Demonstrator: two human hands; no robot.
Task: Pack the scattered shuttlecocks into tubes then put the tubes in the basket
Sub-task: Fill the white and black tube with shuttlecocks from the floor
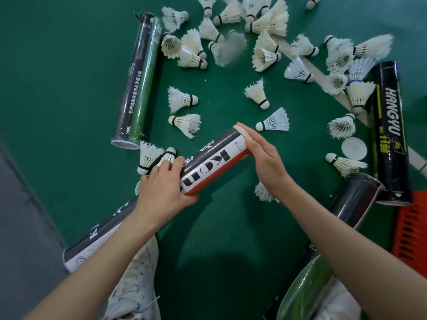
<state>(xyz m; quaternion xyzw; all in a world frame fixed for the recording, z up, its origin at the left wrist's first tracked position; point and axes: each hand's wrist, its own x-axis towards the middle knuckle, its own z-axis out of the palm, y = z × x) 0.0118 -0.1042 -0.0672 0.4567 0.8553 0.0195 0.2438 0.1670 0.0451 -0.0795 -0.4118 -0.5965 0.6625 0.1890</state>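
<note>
I hold a black, white and red tube slantwise above the green floor. My left hand grips its lower end, fingers curled round it. My right hand lies with straight fingers against its upper end, where a white cap sits. Many white shuttlecocks lie scattered across the upper floor, with a few closer ones just beyond the tube. Part of an orange basket shows at the right edge.
A black-and-green tube lies at upper left, a black tube with yellow lettering at right, and another black-and-white tube under my left forearm. More tubes lie at lower right. A loose white lid rests by the right tube. My white shoes are below.
</note>
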